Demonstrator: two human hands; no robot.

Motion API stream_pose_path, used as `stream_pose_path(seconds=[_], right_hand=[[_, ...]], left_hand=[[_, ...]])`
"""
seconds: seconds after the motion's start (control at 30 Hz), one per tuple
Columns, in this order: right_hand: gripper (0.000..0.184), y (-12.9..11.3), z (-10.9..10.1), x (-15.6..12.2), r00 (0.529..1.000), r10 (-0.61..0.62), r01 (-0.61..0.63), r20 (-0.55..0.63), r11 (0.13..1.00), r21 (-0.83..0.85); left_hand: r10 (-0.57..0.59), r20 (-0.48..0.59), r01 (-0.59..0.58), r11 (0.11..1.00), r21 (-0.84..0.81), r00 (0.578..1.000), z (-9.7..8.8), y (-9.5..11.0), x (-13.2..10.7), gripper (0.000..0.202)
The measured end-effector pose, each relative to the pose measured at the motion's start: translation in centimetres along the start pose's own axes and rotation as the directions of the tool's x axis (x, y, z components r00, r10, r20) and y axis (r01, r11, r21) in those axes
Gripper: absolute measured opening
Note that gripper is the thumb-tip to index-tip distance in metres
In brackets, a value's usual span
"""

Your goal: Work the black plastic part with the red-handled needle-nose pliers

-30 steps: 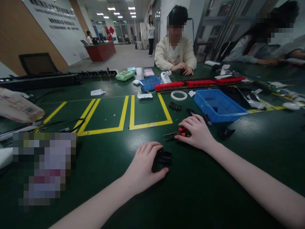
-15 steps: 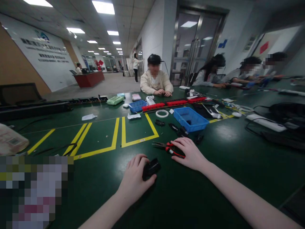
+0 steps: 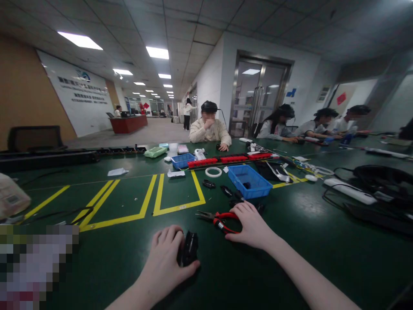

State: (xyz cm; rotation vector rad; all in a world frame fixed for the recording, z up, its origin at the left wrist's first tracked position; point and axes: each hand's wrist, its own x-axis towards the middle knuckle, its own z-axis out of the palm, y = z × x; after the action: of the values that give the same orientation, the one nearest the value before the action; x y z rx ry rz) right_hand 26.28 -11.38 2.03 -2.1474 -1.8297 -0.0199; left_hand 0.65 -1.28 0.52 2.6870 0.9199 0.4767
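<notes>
My left hand (image 3: 167, 258) is closed around the side of a black plastic part (image 3: 189, 249), fingers on its far side and thumb at its near end. The part is on or just above the green table; its exact kind does not show. My right hand (image 3: 253, 226) grips the red handles of a pair of pliers (image 3: 222, 220), whose jaws point left and stand slightly apart. Beyond the right hand, several small black parts (image 3: 226, 190) lie loose on the table, partly hidden by the fingers.
A blue bin (image 3: 250, 183) with a dark piece inside stands past my right hand. Behind it are a white ring (image 3: 213, 172), red strips (image 3: 230, 159) and a smaller blue basket (image 3: 182, 161). Yellow tape (image 3: 180, 207) marks the table. A person (image 3: 209, 125) sits opposite; others sit at right.
The view has tilted up and shifted slightly right. In my left hand the black part has turned to point more away from me. The pliers' handles look wider apart in my right hand.
</notes>
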Motion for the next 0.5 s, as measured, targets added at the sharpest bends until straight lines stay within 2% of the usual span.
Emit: stream_pose_path(seconds=[0.23,0.4,0.5], right_hand=[[0.047,-0.9,-0.2,0.2,0.997,0.074,-0.071,-0.026,0.992,0.106],[0.047,-1.2,0.2,0.1,0.987,0.157,-0.150,-0.028,0.974,0.169],[0.046,-1.4,0.6,0.2,0.981,0.194,-0.189,-0.011,0.963,0.191]], left_hand=[[-0.017,-0.020,0.017,1.000,0.003,1.000,-0.8,-0.6,0.2,0.033],[-0.046,-0.072,0.041,0.996,-0.077,0.996,-1.1,-1.0,0.3,0.023],[0.053,-0.114,-0.069,0.987,-0.144,0.992,0.3,-2.2,0.1,0.067]])
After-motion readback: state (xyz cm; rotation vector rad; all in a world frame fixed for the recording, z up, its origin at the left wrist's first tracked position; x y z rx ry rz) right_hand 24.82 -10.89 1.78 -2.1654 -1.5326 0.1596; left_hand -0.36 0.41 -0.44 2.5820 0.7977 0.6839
